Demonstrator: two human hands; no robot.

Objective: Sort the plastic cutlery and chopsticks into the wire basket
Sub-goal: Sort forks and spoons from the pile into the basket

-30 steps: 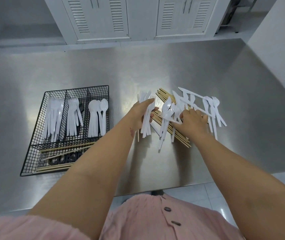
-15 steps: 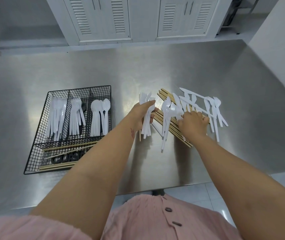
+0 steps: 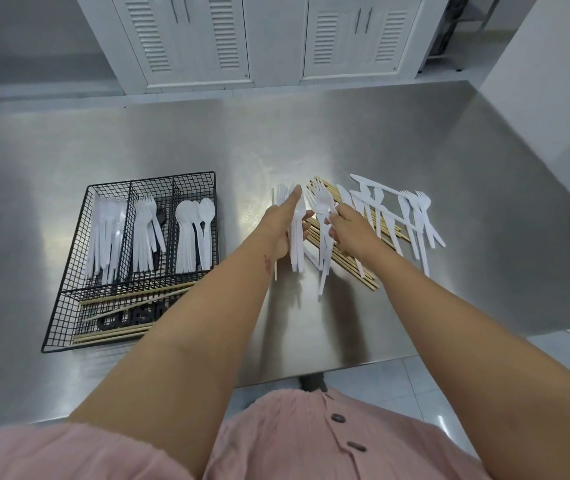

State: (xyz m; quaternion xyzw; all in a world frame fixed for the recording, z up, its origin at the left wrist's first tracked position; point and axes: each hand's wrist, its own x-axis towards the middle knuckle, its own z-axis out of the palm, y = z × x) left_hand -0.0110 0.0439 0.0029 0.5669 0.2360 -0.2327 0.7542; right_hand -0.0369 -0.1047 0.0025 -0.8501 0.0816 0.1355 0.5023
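Left hand (image 3: 281, 230) grip clasps white forks (image 3: 298, 237) (a bundle); right hand (image 3: 349, 226) pinches one fork (image 3: 323, 209) — tines up.

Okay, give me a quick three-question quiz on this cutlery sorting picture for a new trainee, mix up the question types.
1. True or false: the wire basket sits to the right of the loose pile on the steel table.
2. What does the left hand hold? A) a bundle of white forks B) chopsticks only C) nothing
3. Fill in: the basket's long front compartment holds wooden ____.

Key
1. False: it sits to the left.
2. A. The right hand pinches one white fork beside it.
3. Chopsticks.
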